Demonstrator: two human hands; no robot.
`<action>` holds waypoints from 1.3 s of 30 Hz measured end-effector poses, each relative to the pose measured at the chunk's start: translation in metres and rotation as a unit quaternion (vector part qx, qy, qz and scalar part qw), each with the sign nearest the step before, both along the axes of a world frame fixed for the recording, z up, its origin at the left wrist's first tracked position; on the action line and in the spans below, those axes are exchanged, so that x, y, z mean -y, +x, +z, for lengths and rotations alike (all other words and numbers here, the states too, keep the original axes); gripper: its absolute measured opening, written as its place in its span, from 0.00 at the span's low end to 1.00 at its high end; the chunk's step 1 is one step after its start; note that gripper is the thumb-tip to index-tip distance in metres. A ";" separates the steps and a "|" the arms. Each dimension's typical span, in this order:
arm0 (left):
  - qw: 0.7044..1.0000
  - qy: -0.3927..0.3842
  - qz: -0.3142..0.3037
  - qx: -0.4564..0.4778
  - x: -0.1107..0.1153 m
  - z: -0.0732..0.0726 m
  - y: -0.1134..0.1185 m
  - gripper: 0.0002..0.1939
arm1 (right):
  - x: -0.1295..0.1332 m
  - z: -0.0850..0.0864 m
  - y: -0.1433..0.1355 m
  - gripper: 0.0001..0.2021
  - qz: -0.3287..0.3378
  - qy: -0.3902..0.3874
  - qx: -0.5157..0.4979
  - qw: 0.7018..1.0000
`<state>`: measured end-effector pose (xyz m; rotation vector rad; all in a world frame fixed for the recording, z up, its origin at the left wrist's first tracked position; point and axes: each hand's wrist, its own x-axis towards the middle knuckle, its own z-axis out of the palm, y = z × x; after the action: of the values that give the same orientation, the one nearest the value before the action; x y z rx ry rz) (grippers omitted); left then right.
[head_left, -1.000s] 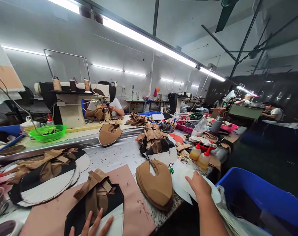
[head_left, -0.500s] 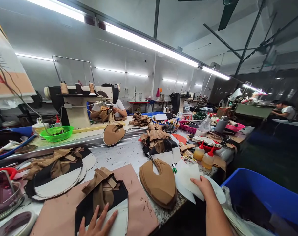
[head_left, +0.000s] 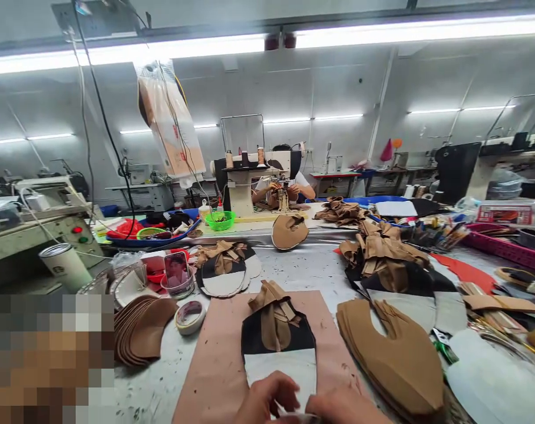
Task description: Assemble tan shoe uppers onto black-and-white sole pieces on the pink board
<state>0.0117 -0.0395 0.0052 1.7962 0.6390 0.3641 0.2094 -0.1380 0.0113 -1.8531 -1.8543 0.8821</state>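
A flat black and white panel (head_left: 279,335) with brown straps (head_left: 274,309) on top lies on a pinkish-brown board (head_left: 218,347). My left hand (head_left: 267,399) is over the panel's near white end, fingers curled in. Close by on the right, my right hand (head_left: 342,406) has its fingers bent towards the left one, partly cut off by the bottom edge. A pale edge shows between the fingertips, too little of it to name. Right of the board sits a stack of brown curved pieces (head_left: 391,353); beyond it are white sheets (head_left: 492,377).
A tape roll (head_left: 190,318) and a fan of brown leather pieces (head_left: 144,330) lie left. More strapped panels (head_left: 225,277) sit behind. A person (head_left: 305,187) works at a sewing machine (head_left: 241,188) across the table. A magenta basket (head_left: 506,247) stands right.
My view has swung left. My right hand has come away from the white sheets to beside my left hand. My left hand has gone from spread flat on the panel to curled.
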 end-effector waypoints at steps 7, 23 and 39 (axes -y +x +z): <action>0.970 -0.171 0.175 0.007 0.001 -0.009 -0.024 0.26 | -0.016 0.000 0.001 0.07 -0.104 -0.016 -0.127 0.986; 0.956 0.145 0.104 -0.234 -0.046 0.002 -0.013 0.11 | -0.057 -0.024 0.013 0.11 -0.151 -0.028 0.007 0.988; 0.780 0.594 -0.079 -0.178 -0.011 -0.047 -0.021 0.30 | -0.025 -0.034 -0.023 0.29 0.084 0.145 0.125 0.978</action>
<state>-0.0097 -0.0288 -0.0423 3.1814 0.5204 0.3297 0.1861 -0.1131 -0.0229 -1.7064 -2.1826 0.4098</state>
